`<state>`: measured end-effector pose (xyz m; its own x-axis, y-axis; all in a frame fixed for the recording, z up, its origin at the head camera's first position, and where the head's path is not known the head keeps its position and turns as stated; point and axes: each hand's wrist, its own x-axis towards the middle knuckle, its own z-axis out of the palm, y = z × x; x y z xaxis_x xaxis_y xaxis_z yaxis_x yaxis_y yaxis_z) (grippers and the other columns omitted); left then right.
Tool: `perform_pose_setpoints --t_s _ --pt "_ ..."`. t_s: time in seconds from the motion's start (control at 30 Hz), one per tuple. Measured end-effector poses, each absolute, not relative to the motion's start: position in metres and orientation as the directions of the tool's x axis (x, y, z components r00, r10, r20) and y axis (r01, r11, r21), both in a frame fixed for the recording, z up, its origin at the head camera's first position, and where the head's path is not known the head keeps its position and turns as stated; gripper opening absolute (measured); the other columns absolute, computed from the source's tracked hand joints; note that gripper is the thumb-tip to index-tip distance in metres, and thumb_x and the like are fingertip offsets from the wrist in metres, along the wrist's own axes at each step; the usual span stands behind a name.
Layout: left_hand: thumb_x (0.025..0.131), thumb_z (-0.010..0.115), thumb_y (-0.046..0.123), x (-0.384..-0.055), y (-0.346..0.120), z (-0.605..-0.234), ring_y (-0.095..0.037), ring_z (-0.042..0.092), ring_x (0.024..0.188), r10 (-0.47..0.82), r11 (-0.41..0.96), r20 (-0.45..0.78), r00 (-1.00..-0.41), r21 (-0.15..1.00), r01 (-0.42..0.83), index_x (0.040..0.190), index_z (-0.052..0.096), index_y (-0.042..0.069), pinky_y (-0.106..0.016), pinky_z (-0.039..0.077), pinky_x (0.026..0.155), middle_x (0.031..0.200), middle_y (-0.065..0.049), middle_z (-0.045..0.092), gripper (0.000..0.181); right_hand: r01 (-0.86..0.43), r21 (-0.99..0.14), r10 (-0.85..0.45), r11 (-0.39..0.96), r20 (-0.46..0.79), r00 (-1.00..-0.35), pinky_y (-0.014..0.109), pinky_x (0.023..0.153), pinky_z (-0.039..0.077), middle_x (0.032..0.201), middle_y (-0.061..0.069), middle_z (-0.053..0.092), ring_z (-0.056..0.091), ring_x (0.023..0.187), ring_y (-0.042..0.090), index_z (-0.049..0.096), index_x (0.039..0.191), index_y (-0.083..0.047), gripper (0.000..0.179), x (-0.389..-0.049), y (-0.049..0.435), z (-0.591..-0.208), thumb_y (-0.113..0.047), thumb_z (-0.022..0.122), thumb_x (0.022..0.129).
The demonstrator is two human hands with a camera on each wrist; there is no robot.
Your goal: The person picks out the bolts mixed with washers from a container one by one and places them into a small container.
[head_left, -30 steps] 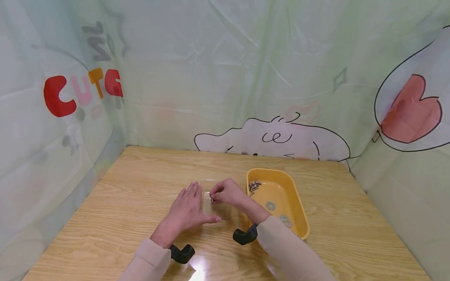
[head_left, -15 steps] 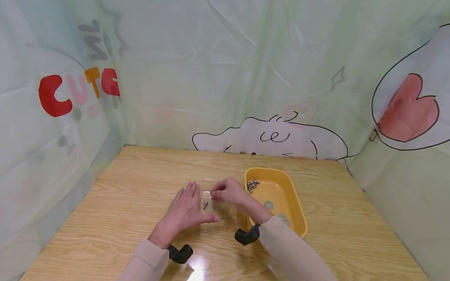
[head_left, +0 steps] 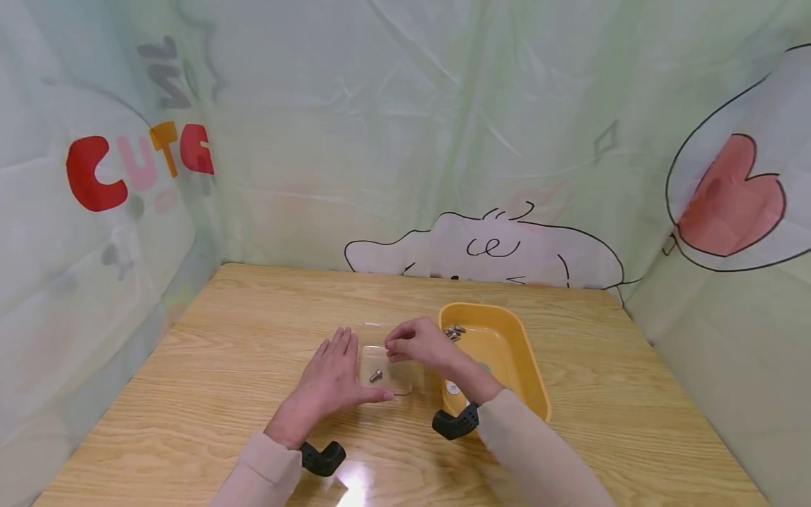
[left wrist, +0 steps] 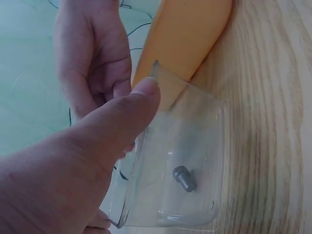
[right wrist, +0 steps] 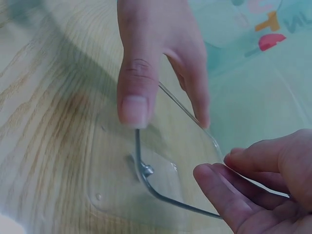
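A clear plastic box stands on the table, with one short socket-head bolt lying on its floor. My left hand rests against the box, its fingers straight along the left side. In the left wrist view, the left thumb presses on the box rim. My right hand hovers over the box's right part, fingers loosely bent. Nothing shows between the right fingertips in the right wrist view.
Right of the box stands a yellow tray. Several bolts lie at its left end, and washers lie nearer me, partly under the right forearm. Fabric curtains enclose the wooden table.
The right hand let go of the bolt, which dropped into the box and turned on its floor. That hand then shifted slightly right. The left hand stayed on the box.
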<state>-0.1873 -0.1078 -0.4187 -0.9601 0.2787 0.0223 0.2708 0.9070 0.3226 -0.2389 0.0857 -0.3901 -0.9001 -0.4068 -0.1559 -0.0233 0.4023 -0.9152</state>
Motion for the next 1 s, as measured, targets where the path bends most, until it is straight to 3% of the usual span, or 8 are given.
perform_pose_setpoints --t_s 0.27,0.67,1.0 --pt "0.07 0.062 0.084 -0.188 -0.107 -0.413 -0.034 0.014 0.154 0.266 0.898 0.023 -0.964 0.359 0.256 0.155 0.022 -0.006 -0.051 0.016 0.125 0.164 -0.023 0.016 0.129 -0.001 -0.92 -0.369 0.392 -0.157 -0.916 0.037 0.084 0.061 0.104 0.024 0.07 0.073 0.094 0.03 0.066 0.112 0.013 0.024 -0.242 0.1 -0.385 -0.006 0.059 0.098" --pt "0.074 0.066 0.077 -0.191 -0.095 -0.404 -0.033 0.013 0.154 0.296 0.877 0.053 -0.954 0.381 0.293 0.155 0.022 -0.004 -0.049 0.016 0.126 0.165 -0.021 0.016 0.123 0.022 -0.931 -0.337 0.365 -0.154 -0.929 0.045 0.093 0.057 0.113 0.031 0.066 0.07 0.102 0.038 0.061 0.117 0.014 0.03 -0.244 0.125 -0.378 -0.01 0.057 0.099" --pt "0.074 0.066 0.077 -0.192 -0.085 -0.399 -0.031 0.01 0.155 0.333 0.861 0.044 -0.942 0.392 0.323 0.156 0.018 -0.003 -0.046 0.014 0.127 0.165 -0.019 0.013 0.124 -0.004 -0.925 -0.291 0.381 -0.115 -0.95 0.044 0.09 0.059 0.113 0.031 0.066 0.072 0.098 0.031 0.061 0.118 0.012 0.03 -0.244 0.148 -0.375 -0.01 0.058 0.099"
